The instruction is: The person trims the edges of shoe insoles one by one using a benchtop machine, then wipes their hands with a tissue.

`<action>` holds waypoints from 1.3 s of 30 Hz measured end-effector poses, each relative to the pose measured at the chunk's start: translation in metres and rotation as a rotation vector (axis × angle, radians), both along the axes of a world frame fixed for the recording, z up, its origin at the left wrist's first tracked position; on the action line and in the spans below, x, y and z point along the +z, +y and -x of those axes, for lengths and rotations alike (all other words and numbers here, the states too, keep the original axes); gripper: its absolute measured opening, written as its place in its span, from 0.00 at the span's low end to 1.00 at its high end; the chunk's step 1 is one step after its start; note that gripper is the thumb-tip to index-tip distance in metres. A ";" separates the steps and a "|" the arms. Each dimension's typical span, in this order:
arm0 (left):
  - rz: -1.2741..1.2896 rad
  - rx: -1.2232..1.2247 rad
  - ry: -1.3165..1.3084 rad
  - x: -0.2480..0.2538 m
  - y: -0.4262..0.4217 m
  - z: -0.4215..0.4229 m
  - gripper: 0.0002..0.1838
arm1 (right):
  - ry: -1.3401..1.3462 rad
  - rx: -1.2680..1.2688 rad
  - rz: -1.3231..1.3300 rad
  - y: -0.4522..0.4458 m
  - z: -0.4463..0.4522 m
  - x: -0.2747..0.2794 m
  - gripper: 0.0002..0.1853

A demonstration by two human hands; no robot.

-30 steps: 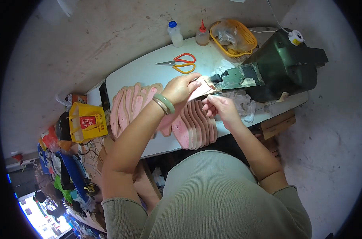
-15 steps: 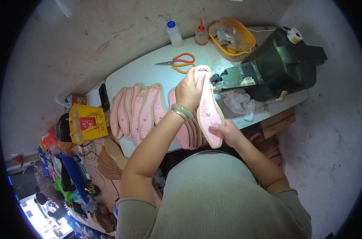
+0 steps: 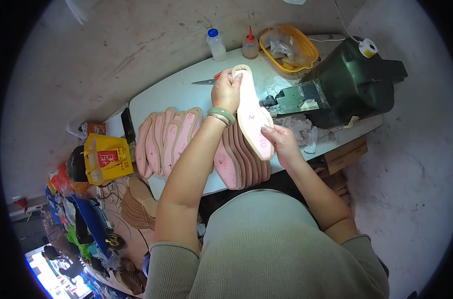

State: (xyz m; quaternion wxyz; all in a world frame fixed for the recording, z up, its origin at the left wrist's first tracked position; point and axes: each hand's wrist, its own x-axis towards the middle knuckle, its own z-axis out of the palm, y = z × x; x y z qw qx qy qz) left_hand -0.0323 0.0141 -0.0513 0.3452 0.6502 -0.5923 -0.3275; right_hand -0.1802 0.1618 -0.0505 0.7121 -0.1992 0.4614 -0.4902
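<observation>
A pink shoe insole (image 3: 253,112) with a tan pleated edge is held up over the table, tilted, its surface bright under the light. My left hand (image 3: 226,92) grips its upper, narrower end, thumb on the face. Lower down, my right hand (image 3: 282,142) pinches the other end at its right edge, thumb on top. Behind and below it, a fanned row of pink insoles (image 3: 229,167) lies near the table's front edge. Another group of insoles (image 3: 169,142) is spread to the left, partly covered by my left forearm. Scissors (image 3: 204,81) lie behind my left hand, their handles mostly hidden.
A dark green machine (image 3: 356,82) with a narrow arm stands at the right, beside crumpled plastic (image 3: 303,132). Along the back are a blue-capped bottle (image 3: 217,47), a red-tipped bottle (image 3: 250,47) and a yellow basket (image 3: 311,50). A yellow bag (image 3: 99,167) is at the left.
Both hands have raised the insole up and slightly left, away from my body. It now covers most of the scissors' handles and uncovers more of the fanned row.
</observation>
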 end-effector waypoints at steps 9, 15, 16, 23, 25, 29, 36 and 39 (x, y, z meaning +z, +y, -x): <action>0.071 -0.074 -0.246 -0.031 0.027 -0.134 0.18 | 0.190 0.548 -0.012 0.022 -0.015 -0.007 0.19; -0.343 -0.272 -0.552 -0.064 0.124 -0.126 0.24 | 0.279 0.574 -0.035 0.026 -0.019 -0.025 0.14; -0.402 -0.244 -0.496 -0.053 0.140 -0.108 0.28 | 0.288 0.579 -0.034 0.025 -0.021 -0.026 0.14; -0.369 -0.121 -0.429 -0.058 0.158 -0.088 0.36 | 0.454 0.608 0.121 0.027 -0.032 -0.051 0.15; -0.315 -0.087 -0.396 -0.073 0.155 -0.095 0.39 | 0.541 0.604 0.169 0.027 -0.039 -0.063 0.17; -0.302 0.040 -0.150 -0.094 0.156 -0.111 0.37 | 0.693 0.472 0.299 0.026 -0.051 -0.066 0.23; -0.080 0.093 0.317 -0.057 0.181 -0.090 0.26 | 0.248 0.584 0.218 0.017 -0.059 -0.052 0.19; -0.398 0.072 0.552 -0.020 0.180 -0.092 0.17 | 0.215 0.547 0.186 0.015 -0.049 -0.028 0.18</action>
